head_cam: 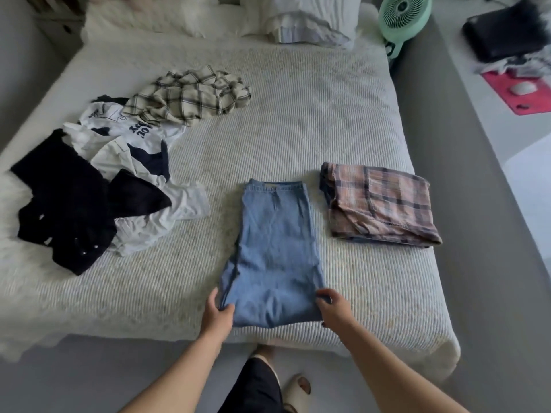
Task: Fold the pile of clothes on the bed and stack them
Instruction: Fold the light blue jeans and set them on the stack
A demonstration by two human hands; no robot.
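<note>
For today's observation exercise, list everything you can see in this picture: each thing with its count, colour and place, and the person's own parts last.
bed: one, white ribbed cover, fills the middle
jeans: one, light blue, folded lengthwise, near edge of the bed
pink plaid garment: one, folded, right of the jeans
cream plaid shirt: one, crumpled, far left
white and navy tops: several, heaped, left
black garment: one, near left
pillows: white, head of the bed
fan: one, mint green, far right corner
pink mat: one, on the side surface, right
slipper: one, cream, floor
left hand: grips the jeans' near left edge
right hand: grips the near right edge
</note>
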